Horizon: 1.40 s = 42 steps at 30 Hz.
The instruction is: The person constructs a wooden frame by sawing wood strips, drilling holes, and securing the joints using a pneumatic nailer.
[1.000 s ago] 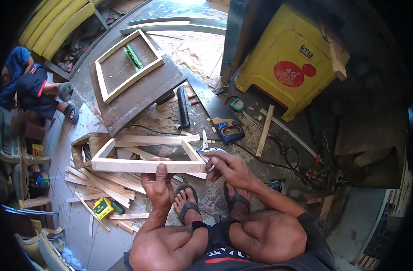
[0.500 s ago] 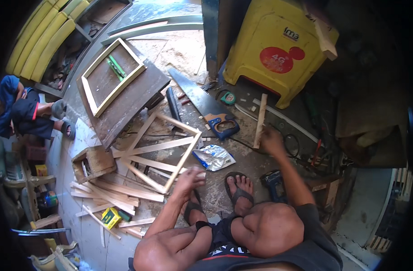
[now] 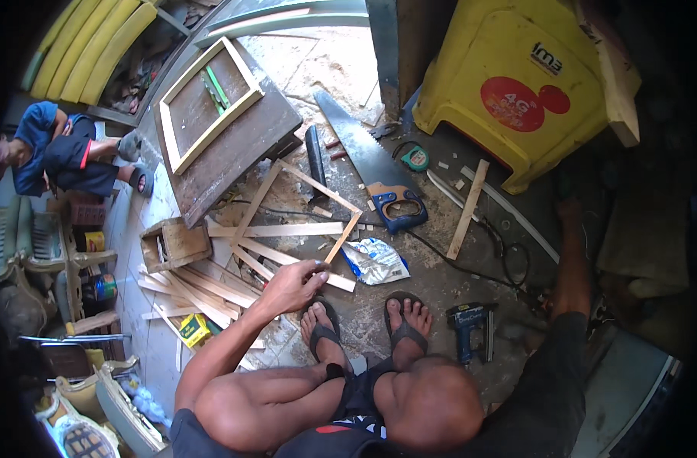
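My left hand (image 3: 296, 281) is closed, its fingertips gripping the near corner of a slim wooden frame (image 3: 318, 185). The frame tilts over loose wooden strips (image 3: 287, 229) on the floor, and part of its near side is hidden by my hand. Far to the right, my right hand (image 3: 569, 212) reaches into deep shade beside the yellow plastic stool (image 3: 455, 91); its fingers are too dark to make out. A short wooden strip (image 3: 468, 210) lies on the floor between the stool and a handsaw (image 3: 373, 164). A crumpled silver-and-blue packet (image 3: 376, 261) lies just right of the frame.
A low dark table (image 3: 211, 179) bears another wooden frame (image 3: 245, 103). A tape measure (image 3: 415, 157), cable (image 3: 508, 259) and blue power tool (image 3: 470, 328) lie to the right. Wood offcuts, a yellow box (image 3: 195, 329) and a hollow wooden block (image 3: 177, 244) are left. Someone (image 3: 58, 149) sits far left.
My right hand has left the short wooden strip, now lying on the floor, and moved right into the shade. My left hand has closed on the frame, which has tilted.
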### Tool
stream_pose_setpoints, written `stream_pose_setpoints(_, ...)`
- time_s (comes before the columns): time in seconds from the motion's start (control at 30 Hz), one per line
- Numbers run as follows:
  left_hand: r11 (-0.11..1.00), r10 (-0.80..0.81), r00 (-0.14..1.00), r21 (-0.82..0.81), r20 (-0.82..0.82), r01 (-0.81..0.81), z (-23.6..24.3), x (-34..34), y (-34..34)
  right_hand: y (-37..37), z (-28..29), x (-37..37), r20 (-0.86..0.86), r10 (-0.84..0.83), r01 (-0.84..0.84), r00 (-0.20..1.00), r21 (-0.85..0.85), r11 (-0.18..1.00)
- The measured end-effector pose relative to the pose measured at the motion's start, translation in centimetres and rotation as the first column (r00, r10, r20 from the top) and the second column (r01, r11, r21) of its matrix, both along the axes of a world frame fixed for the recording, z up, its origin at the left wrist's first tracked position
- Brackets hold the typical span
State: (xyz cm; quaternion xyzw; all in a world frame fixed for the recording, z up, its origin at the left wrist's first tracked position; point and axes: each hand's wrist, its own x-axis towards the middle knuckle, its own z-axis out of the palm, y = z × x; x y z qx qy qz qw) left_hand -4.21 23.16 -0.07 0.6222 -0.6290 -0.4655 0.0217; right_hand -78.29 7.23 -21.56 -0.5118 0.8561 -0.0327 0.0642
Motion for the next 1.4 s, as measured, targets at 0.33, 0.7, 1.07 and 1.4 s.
stream_pose_setpoints(0.33,0.935,0.198,0.959,-0.331,0.203,-0.124,-14.7,-2.8,1.7,2.3,2.4,4.1,-0.026,-0.015,0.015,1.0,-0.02,1.0)
stream_pose_setpoints(0.7,0.896,-0.031,0.877,-0.375,0.48,0.237,8.8,0.4,-0.8,8.6,10.9,36.2,0.285,0.794,-0.671,0.537,-0.426,0.607)
stream_pose_setpoints(1.07,0.828,-0.337,0.262,0.153,0.904,0.539,25.5,0.4,-19.9,6.8,5.4,47.4,0.199,0.867,-0.854,0.457,-0.173,0.49)
stream_pose_setpoints(1.4,0.701,-0.389,-0.054,0.334,0.92,0.631,23.4,-5.7,-26.0,11.4,16.6,45.6,0.683,0.605,-0.328,0.409,-0.509,0.796)
